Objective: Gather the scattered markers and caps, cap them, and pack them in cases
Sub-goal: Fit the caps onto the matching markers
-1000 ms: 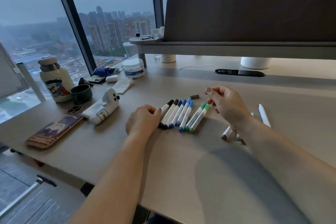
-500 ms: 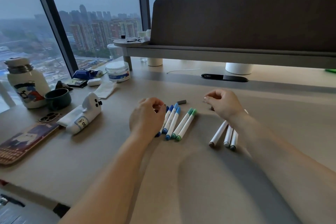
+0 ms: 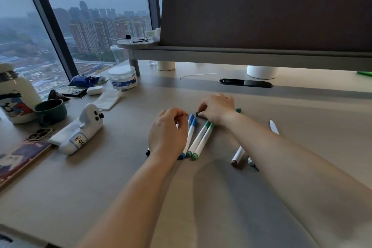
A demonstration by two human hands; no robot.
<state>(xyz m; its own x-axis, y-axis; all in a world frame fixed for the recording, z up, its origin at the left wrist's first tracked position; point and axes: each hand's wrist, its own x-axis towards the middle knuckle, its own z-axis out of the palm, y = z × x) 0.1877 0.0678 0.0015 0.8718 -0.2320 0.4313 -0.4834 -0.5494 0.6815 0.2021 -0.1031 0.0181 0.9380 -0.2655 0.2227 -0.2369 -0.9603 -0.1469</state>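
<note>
Markers (image 3: 198, 140) lie rowed at frame centre, seemingly mid-capping: right hand (image 3: 217, 109) pinches the loose dark cap (image 3: 199, 115), left hand (image 3: 168, 133) curls over them, grip unclear; next likely needs the cap pressed onto its marker

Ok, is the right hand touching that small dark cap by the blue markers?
Touching. The head view shows the right hand with its fingertips closed on the dark cap.

The single wide-angle head camera looked forward and down from close above the desk (image 3: 104, 197), with the left hand (image 3: 168, 133) and right hand (image 3: 218, 108) near centre, the window (image 3: 96, 16) toward 10 o'clock and the partition (image 3: 271, 16) toward 1 o'clock.
</note>
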